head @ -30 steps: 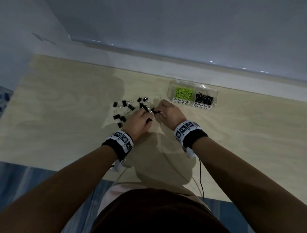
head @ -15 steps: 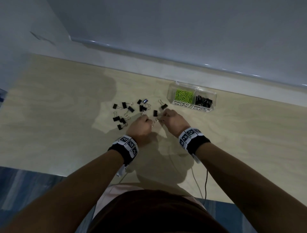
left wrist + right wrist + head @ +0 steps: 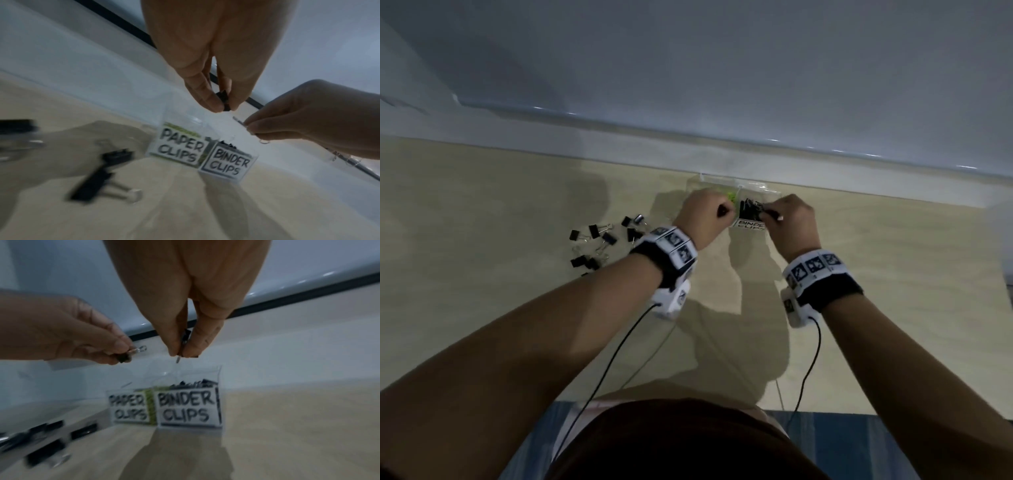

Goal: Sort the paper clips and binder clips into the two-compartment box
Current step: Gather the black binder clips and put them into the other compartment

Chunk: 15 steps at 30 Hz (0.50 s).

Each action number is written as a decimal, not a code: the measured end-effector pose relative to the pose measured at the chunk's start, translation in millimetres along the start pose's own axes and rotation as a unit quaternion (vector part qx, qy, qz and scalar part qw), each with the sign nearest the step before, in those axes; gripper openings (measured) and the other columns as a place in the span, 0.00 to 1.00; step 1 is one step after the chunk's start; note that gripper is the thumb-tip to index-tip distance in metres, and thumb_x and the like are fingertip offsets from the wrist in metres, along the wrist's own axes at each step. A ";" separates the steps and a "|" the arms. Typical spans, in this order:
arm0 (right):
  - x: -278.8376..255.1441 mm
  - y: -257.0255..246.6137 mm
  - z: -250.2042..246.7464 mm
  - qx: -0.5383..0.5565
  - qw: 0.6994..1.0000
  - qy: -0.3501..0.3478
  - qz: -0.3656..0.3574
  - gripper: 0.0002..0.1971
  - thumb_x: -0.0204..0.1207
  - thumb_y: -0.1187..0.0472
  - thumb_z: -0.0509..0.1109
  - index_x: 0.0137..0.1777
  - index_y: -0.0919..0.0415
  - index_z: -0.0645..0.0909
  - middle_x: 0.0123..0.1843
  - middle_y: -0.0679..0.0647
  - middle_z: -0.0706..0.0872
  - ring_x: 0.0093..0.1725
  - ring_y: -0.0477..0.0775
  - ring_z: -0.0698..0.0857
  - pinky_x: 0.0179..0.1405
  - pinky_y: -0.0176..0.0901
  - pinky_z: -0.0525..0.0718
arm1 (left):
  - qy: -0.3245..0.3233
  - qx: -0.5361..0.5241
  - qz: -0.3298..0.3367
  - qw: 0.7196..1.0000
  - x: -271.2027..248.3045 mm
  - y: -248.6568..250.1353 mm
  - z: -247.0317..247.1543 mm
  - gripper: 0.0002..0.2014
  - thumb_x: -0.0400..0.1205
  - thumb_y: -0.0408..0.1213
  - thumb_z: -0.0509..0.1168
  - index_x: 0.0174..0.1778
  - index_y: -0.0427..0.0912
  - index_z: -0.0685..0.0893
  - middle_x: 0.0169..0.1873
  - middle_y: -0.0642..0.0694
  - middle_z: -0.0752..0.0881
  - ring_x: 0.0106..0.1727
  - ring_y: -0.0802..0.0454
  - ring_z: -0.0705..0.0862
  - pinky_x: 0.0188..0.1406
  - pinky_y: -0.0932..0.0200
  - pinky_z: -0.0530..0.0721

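My left hand [image 3: 207, 68] pinches a black binder clip [image 3: 223, 101] between thumb and fingertips, hanging over the clear two-compartment box [image 3: 218, 378], roughly above the divider. My right hand [image 3: 191, 305] pinches a second binder clip [image 3: 185, 339] by its body, wire handle pointing down, right over the compartment labelled BINDER CLIPS [image 3: 187, 410]. I hold both low and close to the rim, I think, so that they fall in without bouncing out. I judge the left one needs to shift right, away from the PAPER CLIPS [image 3: 180, 150] side with its green clips. That binder compartment already holds a black heap. More loose binder clips [image 3: 599, 240] lie scattered on the pale wooden surface [image 3: 482, 205] to the left, still unsorted.
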State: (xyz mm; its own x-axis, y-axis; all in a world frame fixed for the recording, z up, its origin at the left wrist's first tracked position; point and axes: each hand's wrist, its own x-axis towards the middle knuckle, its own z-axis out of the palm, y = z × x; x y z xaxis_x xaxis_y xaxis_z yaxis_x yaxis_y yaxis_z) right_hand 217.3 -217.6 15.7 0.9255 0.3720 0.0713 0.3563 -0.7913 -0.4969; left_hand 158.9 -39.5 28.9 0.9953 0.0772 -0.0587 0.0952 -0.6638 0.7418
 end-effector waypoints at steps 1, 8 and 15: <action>10.0 2.9 -2.6 -0.021 1.000 -0.008 0.008 0.05 0.71 0.66 0.72 0.43 0.66 0.88 0.41 0.65 0.85 0.39 0.62 0.83 0.45 0.47 0.83 | 0.000 -0.002 -0.001 1.000 11.6 9.9 6.3 0.05 0.74 0.33 0.68 0.38 0.36 0.89 0.35 0.40 0.89 0.37 0.45 0.86 0.40 0.54 0.84; 33.9 19.0 11.8 -0.034 0.997 -0.054 0.044 0.12 0.71 0.64 0.72 0.54 0.65 0.86 0.51 0.66 0.86 0.48 0.64 0.85 0.51 0.49 0.84 | -0.014 0.052 -0.022 0.998 39.6 22.1 40.4 0.09 0.76 0.36 0.67 0.49 0.38 0.88 0.45 0.41 0.88 0.46 0.45 0.85 0.49 0.54 0.83; -7.6 -33.8 33.5 0.026 0.981 -0.019 -0.194 0.11 0.65 0.77 0.66 0.43 0.67 0.87 0.42 0.62 0.85 0.38 0.63 0.85 0.34 0.49 0.85 | 0.019 0.104 0.013 0.994 -30.1 -52.5 -1.7 0.04 0.76 0.32 0.67 0.44 0.38 0.85 0.46 0.40 0.84 0.47 0.42 0.82 0.49 0.54 0.81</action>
State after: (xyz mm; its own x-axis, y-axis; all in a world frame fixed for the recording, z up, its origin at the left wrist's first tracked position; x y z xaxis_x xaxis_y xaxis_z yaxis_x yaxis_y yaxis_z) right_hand 193.8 -177.5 3.0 0.7159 0.6585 0.2319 0.6726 -0.5615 -0.4820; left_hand 123.8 -5.7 -7.2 0.9964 0.0842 -0.0135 0.0760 -0.8051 0.5883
